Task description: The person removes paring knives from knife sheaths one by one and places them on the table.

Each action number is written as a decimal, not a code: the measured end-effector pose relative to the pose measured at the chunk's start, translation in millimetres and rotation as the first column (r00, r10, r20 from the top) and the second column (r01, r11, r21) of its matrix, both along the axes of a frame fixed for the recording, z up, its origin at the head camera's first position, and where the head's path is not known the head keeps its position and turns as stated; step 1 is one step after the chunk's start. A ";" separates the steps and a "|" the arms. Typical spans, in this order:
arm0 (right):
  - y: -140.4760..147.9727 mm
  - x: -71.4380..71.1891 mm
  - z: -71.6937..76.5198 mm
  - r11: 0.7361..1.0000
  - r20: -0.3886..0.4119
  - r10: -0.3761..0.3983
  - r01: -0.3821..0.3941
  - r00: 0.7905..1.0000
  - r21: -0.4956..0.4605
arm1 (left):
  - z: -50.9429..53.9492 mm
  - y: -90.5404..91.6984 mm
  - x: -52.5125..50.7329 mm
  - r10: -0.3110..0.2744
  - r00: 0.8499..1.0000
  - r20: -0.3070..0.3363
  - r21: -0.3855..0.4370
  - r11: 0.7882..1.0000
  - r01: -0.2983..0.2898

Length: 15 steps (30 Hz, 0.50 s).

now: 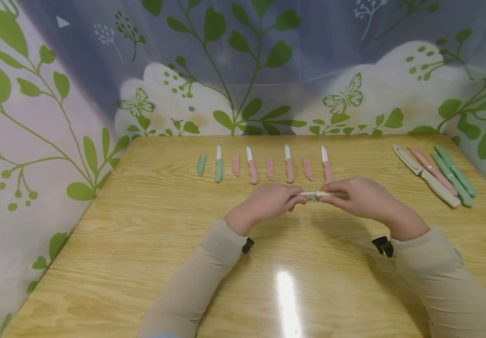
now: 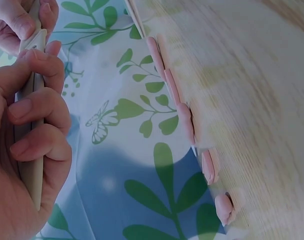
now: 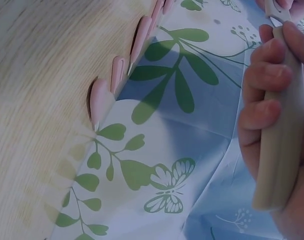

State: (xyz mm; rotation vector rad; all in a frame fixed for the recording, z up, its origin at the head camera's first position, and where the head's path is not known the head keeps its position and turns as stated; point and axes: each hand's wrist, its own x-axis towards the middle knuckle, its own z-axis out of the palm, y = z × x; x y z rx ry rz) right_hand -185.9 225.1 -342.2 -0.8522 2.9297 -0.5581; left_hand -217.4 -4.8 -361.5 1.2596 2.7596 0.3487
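In the head view both hands meet over the middle of the table, at a beige knife and its sheath. My left hand grips the beige sheath, its fingers curled along the length. My right hand wraps round the beige knife handle. A short stretch of blade shows between handle and sheath in the right wrist view; the rest of the blade is hidden. Just beyond the hands lies a pink knife, bare blade pointing away, with a pink sheath to its left.
Leftward the row continues with more pink knives and sheaths, then a green knife and green sheath. At the right, a sheathed beige knife lies beside pink and green ones. Patterned cloth hangs behind the table.
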 end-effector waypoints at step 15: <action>2.1 -0.5 0.5 1.000 -0.014 -0.011 0.011 1.000 0.002 | -0.8 -1.9 -1.1 -0.008 1.000 0.006 0.005 1.000 0.008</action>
